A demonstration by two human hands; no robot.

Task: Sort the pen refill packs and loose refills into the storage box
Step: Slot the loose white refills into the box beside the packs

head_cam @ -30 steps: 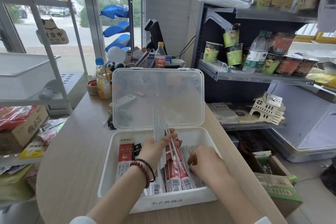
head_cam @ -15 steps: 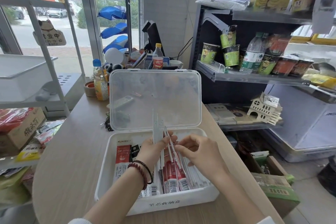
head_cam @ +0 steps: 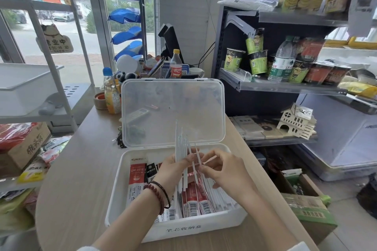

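Over storage box (head_cam: 204, 230), left hand (head_cam: 173, 169) grips refills (head_cam: 179, 144)

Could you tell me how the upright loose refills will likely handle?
Thin yet straight above the left hand, the loose refills seem stiff and light. Fanned apart, they could easily slip or scatter.

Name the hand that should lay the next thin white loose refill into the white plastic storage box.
Right. The right hand pinches one thin white refill, directly above the loose pile in the white storage box; the left hand grips the upright bundle.
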